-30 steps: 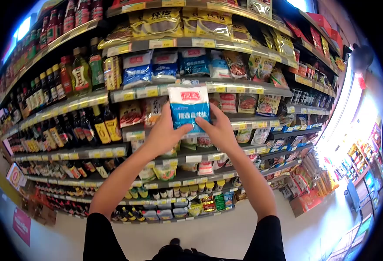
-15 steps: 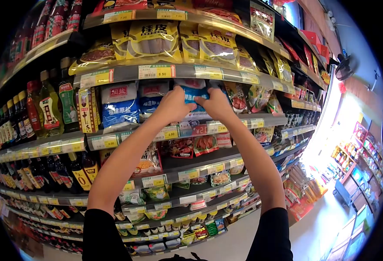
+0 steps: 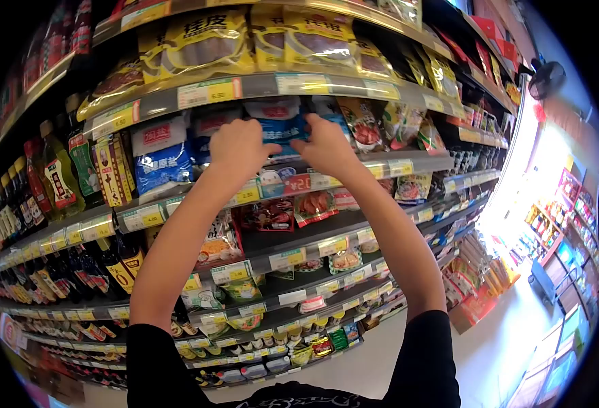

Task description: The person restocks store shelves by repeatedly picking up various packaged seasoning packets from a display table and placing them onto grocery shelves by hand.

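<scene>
The grey shelf carries a row — white and blue bags, then printed pouches to their right.

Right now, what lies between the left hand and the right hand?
In the head view, a blue-and-white bag shows between the left hand and the right hand; whether either touches it is unclear.

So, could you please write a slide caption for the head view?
Left hand and right hand frame a blue-and-white packet on a shelf, below yellow bags.
</scene>
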{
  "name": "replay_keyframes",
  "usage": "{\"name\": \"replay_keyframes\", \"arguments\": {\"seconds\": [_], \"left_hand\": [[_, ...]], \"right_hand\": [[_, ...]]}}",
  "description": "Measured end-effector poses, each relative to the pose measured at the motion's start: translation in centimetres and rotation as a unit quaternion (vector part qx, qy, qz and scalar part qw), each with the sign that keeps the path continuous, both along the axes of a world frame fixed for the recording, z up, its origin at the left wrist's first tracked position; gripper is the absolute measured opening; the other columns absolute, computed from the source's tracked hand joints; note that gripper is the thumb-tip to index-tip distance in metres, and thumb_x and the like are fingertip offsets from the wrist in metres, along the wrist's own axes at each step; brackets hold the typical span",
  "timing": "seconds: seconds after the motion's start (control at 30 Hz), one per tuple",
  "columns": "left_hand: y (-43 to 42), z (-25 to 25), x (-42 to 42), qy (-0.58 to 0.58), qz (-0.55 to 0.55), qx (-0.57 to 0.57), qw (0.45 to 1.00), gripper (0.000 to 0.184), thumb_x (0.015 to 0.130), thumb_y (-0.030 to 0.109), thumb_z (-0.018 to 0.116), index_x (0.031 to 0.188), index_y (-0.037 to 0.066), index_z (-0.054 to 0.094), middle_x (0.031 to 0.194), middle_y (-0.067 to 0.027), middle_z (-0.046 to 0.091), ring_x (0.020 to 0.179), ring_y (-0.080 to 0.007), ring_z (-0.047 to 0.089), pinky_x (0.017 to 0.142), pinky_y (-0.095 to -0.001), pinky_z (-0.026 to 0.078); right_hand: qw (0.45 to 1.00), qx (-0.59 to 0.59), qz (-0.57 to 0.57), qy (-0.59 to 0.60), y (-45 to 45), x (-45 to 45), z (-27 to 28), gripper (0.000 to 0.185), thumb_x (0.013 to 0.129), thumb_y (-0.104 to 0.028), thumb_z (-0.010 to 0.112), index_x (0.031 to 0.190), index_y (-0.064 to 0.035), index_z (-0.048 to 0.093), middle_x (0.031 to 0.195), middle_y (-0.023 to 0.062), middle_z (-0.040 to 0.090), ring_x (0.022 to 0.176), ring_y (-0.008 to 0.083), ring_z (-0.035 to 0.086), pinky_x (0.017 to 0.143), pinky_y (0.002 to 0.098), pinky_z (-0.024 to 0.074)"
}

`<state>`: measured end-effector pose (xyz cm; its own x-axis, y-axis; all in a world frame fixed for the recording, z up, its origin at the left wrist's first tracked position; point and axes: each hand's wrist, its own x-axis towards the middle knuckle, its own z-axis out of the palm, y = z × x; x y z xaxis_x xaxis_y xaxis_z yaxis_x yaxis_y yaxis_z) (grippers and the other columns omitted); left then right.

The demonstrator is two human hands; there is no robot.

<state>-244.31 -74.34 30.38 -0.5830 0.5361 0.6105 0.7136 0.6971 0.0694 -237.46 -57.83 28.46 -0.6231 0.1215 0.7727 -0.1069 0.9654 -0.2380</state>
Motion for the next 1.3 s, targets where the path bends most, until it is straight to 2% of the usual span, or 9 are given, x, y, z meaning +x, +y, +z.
{"name": "replay_keyframes", "arguments": {"seconds": [0.17,0.23,0.3,0.4,0.47,0.53,0.87,1.1,1.3], "left_hand": [[0.3,-3.4,4.8,0.11,-0.007,0.122,0.986,0.046,0.078,0.046,0.072,0.082,0.001,0.062,0.083,-0.0167,0.065,0.08,-0.0337,0.065,0.067,-0.0432,0.052],[-1.0,-6.9,12.5,0.086,-0.146,0.27,0.948,0.032,0.084,0.029,0.07,0.076,0.002,0.055,0.068,-0.0087,0.058,0.062,-0.0242,0.057,0.057,-0.0334,0.043],[-0.7,-14.3,18.2,0.027,-0.289,0.408,0.866,0.017,0.086,0.014,0.061,0.073,0.004,0.054,0.058,-0.0021,0.049,0.051,-0.0134,0.042,0.048,-0.0264,0.033],[7.5,-31.4,25.6,0.01,-0.471,0.571,0.672,0.027,0.084,0.013,0.049,0.059,0.004,0.045,0.054,-0.0066,0.045,0.046,-0.0192,0.045,0.043,-0.0337,0.032],[12.0,-34.9,34.2,-0.243,-0.424,0.214,0.846,0.025,0.085,0.021,0.058,0.068,0.003,0.056,0.058,-0.0137,0.052,0.052,-0.0316,0.053,0.05,-0.037,0.043],[16.6,-42.8,39.7,-0.237,-0.546,-0.029,0.803,0.016,0.082,0.021,0.069,0.073,0.008,0.066,0.065,-0.0119,0.062,0.061,-0.0318,0.062,0.055,-0.0408,0.047],[28.0,-48.4,71.8,-0.254,-0.827,-0.04,0.501,0.028,0.076,0.012,0.071,0.054,0.008,0.054,0.048,-0.0087,0.05,0.042,-0.0282,0.052,0.042,-0.0377,0.039],[41.1,-49.9,91.8,-0.235,-0.882,-0.011,0.408,0.035,0.077,0.013,0.071,0.052,0.009,0.047,0.047,-0.0076,0.043,0.04,-0.0258,0.047,0.04,-0.0363,0.035],[51.4,-48.7,111.9,-0.33,-0.857,-0.035,0.395,0.029,0.079,0.01,0.07,0.056,0.007,0.052,0.05,-0.0072,0.049,0.042,-0.0264,0.049,0.041,-0.0367,0.037]], "right_hand": [[0.99,0.12,0.056,0.048,0.6,8.6,-3.8,0.049,0.082,-0.02,0.069,0.121,0.0052,0.053,0.11,0.0225,0.062,0.106,0.0395,0.057,0.089,0.0448,0.0463],[0.981,0.121,0.102,-0.11,1.8,15.2,-5.5,0.042,0.084,-0.02,0.063,0.119,0.001,0.052,0.106,0.0248,0.06,0.099,0.0387,0.059,0.085,0.0471,0.0472],[0.968,0.109,0.184,-0.134,4.3,22.1,-8.9,0.047,0.085,-0.028,0.063,0.121,-0.0003,0.052,0.107,0.0243,0.061,0.1,0.0393,0.06,0.087,0.0464,0.0472],[0.898,-0.07,0.133,-0.413,10.6,33.6,-16.4,0.053,0.086,-0.037,0.063,0.122,0.0001,0.052,0.109,0.0237,0.062,0.102,0.0397,0.059,0.089,0.0444,0.0467],[0.868,-0.142,0.044,-0.473,14.9,41.6,-22.9,0.054,0.087,-0.038,0.064,0.125,-0.0008,0.052,0.112,0.023,0.061,0.106,0.0381,0.058,0.09,0.0422,0.0464],[0.851,-0.195,-0.075,-0.482,17.1,50.8,-29.4,0.058,0.086,-0.04,0.064,0.126,0.0003,0.051,0.114,0.0228,0.061,0.107,0.0372,0.058,0.09,0.0421,0.0467],[0.739,-0.525,-0.273,-0.321,14.9,88.7,-38.2,0.068,0.086,-0.047,0.062,0.132,0.0002,0.047,0.121,0.0211,0.059,0.105,0.0334,0.06,0.089,0.0388,0.0481],[0.671,-0.584,-0.399,-0.223,16.4,112.1,-44.2,0.067,0.088,-0.049,0.06,0.13,0.0021,0.048,0.119,0.0216,0.058,0.103,0.0316,0.059,0.087,0.0382,0.0486],[0.508,-0.597,-0.57,-0.248,16.2,129.4,-48.6,0.066,0.083,-0.047,0.064,0.124,0.0027,0.052,0.118,0.0212,0.06,0.109,0.0338,0.058,0.091,0.0407,0.0465]]}}
